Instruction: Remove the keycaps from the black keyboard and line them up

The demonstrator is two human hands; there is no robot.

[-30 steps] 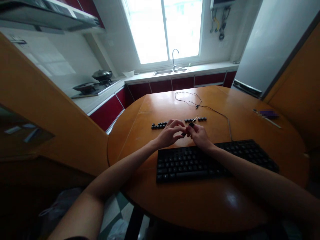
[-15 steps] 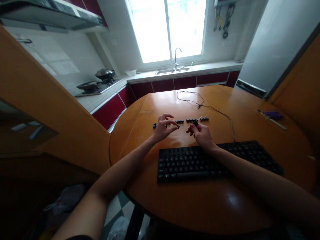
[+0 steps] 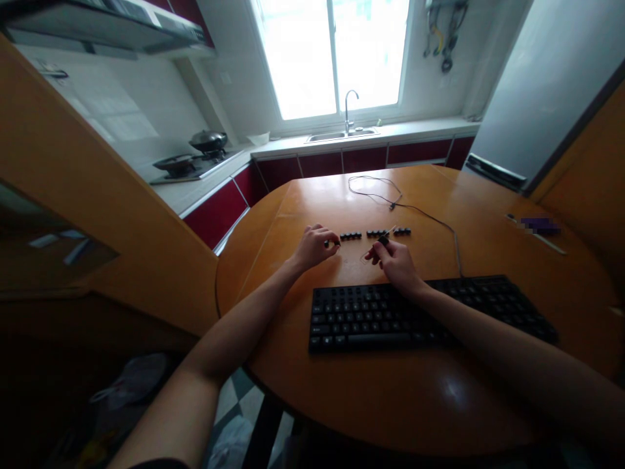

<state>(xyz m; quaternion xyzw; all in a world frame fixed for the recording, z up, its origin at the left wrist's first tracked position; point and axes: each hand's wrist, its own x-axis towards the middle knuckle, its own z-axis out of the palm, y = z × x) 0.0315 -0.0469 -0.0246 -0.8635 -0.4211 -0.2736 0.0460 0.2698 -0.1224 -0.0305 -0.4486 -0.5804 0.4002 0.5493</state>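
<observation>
Several keycaps [image 3: 376, 233], left hand [image 3: 314, 247] alongside, apparent wire tool [image 3: 383, 240] in right hand [image 3: 398, 262]

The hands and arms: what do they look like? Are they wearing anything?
The left hand and right hand are bare, without gloves, and no watch shows. The left arm and right arm look bare too, except for a dark edge, probably a sleeve, high on the left arm.

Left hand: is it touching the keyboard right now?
Apart: the head view shows bare tabletop between the left hand and the keyboard.
</observation>
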